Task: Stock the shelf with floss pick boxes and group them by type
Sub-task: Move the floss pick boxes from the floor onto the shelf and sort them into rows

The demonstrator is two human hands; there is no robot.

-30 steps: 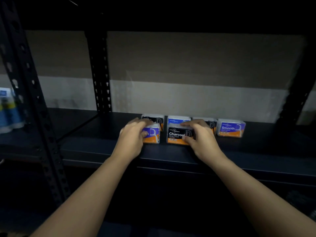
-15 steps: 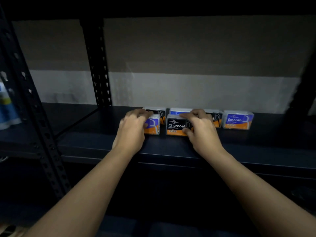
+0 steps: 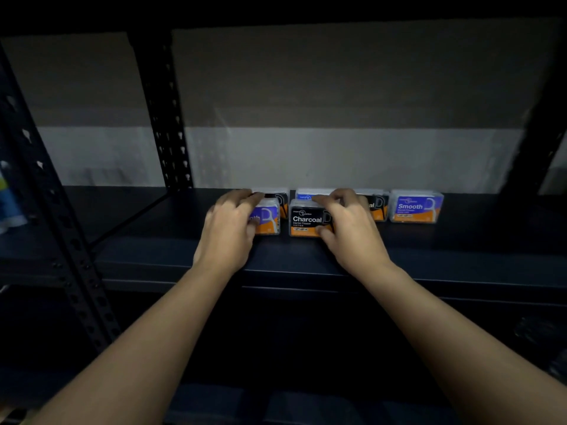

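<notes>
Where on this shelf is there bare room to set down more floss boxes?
Bare shelf lies left of the left hand up to the upright post, right of the Smooth box, and along the front edge. It is crowded around the Charcoal box.

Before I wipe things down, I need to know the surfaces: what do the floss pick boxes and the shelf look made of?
The purple "Smooth" floss pick box looks like clear glossy plastic: pale see-through edges frame its printed label. The black "Charcoal" floss pick box looks the same. The dark shelf board has a matt finish, probably painted metal, like the perforated black upright.
</notes>
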